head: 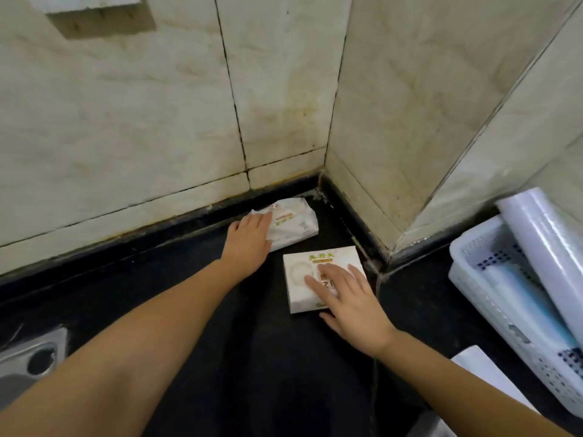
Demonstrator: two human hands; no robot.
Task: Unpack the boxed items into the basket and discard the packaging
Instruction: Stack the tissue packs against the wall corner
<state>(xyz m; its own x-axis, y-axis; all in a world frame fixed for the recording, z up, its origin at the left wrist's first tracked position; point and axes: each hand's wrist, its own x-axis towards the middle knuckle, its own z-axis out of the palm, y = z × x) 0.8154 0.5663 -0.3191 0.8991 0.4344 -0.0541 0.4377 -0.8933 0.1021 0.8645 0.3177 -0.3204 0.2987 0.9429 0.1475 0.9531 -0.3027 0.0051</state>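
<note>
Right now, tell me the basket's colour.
White perforated plastic basket, seen in the head view, at right.

Open dark counter [220,357] in front; tiled walls [284,89] closing the corner, white basket [504,310] blocking right.

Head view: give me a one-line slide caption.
Left hand on a crumpled white package, right hand on a white box, white basket at right.
</note>
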